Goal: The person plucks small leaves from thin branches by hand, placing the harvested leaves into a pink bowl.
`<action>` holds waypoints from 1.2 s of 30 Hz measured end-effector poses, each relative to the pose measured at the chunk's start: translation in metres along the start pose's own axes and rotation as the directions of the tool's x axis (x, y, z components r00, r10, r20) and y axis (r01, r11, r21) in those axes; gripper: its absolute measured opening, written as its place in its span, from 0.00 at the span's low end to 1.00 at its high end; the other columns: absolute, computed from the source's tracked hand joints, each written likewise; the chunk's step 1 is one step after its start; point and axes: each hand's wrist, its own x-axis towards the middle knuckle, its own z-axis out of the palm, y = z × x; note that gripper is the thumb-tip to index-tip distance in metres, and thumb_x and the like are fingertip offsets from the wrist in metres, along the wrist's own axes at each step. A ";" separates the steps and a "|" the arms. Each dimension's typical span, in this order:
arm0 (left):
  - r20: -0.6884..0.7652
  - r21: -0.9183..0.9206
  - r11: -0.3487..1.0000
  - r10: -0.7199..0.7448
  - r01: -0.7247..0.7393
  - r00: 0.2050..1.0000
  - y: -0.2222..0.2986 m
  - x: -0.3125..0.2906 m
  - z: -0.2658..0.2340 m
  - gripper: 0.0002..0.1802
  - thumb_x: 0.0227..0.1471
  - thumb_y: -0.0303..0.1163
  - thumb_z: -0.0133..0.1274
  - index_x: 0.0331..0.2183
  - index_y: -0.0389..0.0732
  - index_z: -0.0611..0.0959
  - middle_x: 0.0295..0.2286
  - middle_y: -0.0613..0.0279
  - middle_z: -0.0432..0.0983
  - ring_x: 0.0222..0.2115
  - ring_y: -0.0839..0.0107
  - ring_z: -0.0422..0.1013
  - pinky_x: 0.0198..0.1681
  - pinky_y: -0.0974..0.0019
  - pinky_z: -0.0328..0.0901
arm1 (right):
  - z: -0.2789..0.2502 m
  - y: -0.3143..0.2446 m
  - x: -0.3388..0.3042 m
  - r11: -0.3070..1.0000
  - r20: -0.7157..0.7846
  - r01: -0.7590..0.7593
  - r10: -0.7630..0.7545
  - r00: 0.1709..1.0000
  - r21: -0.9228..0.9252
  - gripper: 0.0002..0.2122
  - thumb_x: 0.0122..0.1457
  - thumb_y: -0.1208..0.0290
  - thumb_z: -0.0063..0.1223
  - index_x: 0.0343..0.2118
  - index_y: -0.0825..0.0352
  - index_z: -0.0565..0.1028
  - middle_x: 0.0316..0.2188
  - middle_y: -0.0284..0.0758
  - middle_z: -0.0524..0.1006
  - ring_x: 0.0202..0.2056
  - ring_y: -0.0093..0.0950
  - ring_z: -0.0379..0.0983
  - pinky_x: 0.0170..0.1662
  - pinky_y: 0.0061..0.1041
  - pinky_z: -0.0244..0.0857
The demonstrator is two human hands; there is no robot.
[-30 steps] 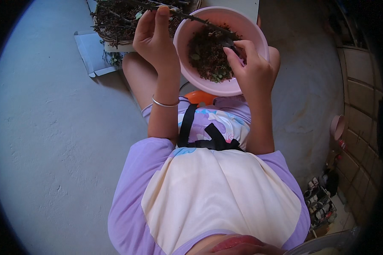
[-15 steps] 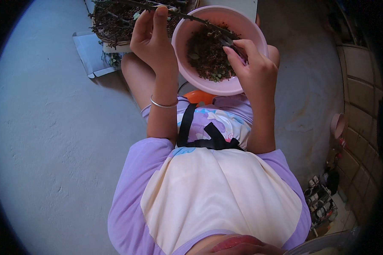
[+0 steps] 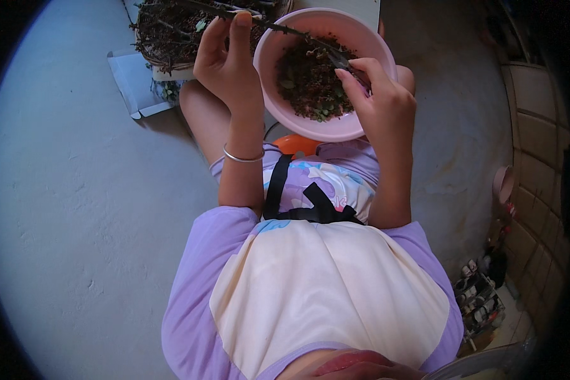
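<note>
Shifting slightly rightward, upper centre, the right hand (image 3: 384, 92) is grasping dark-metal snips (image 3: 339, 60), seemingly trimming a knobbly dark branch (image 3: 286, 29), which the pinching left hand (image 3: 231, 63) should steady.

No whole word can be read. A little pink lettering (image 3: 340, 202) stands on the pastel patterned clothing (image 3: 354, 188) at the person's lap, just right of the middle of the scene (only a few strokes show, small and blurred). It lies just right of a slanting black strap (image 3: 320, 201), a little farther off than the cream shirt front (image 3: 329, 278). Whether the strap covers more lettering cannot be told.
</note>
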 end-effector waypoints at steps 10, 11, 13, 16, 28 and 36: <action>-0.003 -0.013 1.000 -0.018 0.018 1.000 0.000 -0.002 0.002 0.07 0.47 0.26 0.57 0.32 0.36 0.81 0.27 0.62 0.78 0.27 0.78 0.72 0.32 0.78 0.66 | -0.001 -0.002 0.001 0.999 0.022 -0.033 0.033 0.999 0.012 0.08 0.50 0.65 0.57 0.31 0.62 0.75 0.22 0.37 0.77 0.25 0.31 0.76 0.28 0.26 0.68; -0.001 -0.022 1.000 -0.019 0.019 1.000 0.000 -0.002 0.003 0.07 0.47 0.26 0.57 0.32 0.35 0.81 0.27 0.62 0.78 0.27 0.78 0.72 0.32 0.77 0.66 | -0.001 -0.003 0.001 0.999 0.020 -0.045 0.045 0.999 0.016 0.08 0.50 0.65 0.57 0.31 0.62 0.75 0.22 0.37 0.77 0.25 0.31 0.75 0.28 0.25 0.67; 0.005 -0.039 0.998 -0.040 0.040 0.999 0.001 -0.002 0.004 0.07 0.47 0.23 0.56 0.32 0.32 0.80 0.27 0.62 0.77 0.28 0.80 0.71 0.33 0.79 0.65 | 0.001 -0.002 0.002 1.000 0.001 -0.020 0.020 1.000 0.021 0.09 0.50 0.65 0.57 0.31 0.63 0.75 0.21 0.37 0.77 0.25 0.31 0.76 0.27 0.25 0.67; 0.016 -0.053 0.998 -0.045 0.046 0.999 0.001 -0.002 0.004 0.07 0.47 0.22 0.56 0.32 0.31 0.79 0.27 0.62 0.77 0.28 0.81 0.71 0.33 0.80 0.65 | 0.005 -0.001 0.001 0.999 -0.005 -0.038 0.038 0.999 0.039 0.08 0.50 0.65 0.57 0.30 0.62 0.75 0.21 0.36 0.77 0.24 0.31 0.74 0.28 0.26 0.66; -0.029 -0.027 0.993 -0.112 0.111 0.993 0.001 -0.004 0.004 0.07 0.48 0.29 0.56 0.31 0.37 0.81 0.27 0.64 0.77 0.27 0.78 0.71 0.33 0.77 0.64 | 0.018 0.006 -0.001 0.992 -0.023 -0.064 0.067 0.997 0.110 0.10 0.52 0.63 0.56 0.32 0.62 0.72 0.23 0.38 0.78 0.26 0.33 0.77 0.29 0.28 0.71; -0.116 0.151 0.936 -0.303 0.318 0.946 0.016 -0.003 0.015 0.15 0.50 0.35 0.55 0.35 0.33 0.80 0.28 0.69 0.76 0.29 0.82 0.69 0.34 0.79 0.62 | 0.027 0.003 -0.001 0.993 -0.035 -0.095 0.097 0.995 0.065 0.10 0.50 0.67 0.58 0.31 0.66 0.71 0.24 0.37 0.77 0.25 0.30 0.76 0.28 0.25 0.68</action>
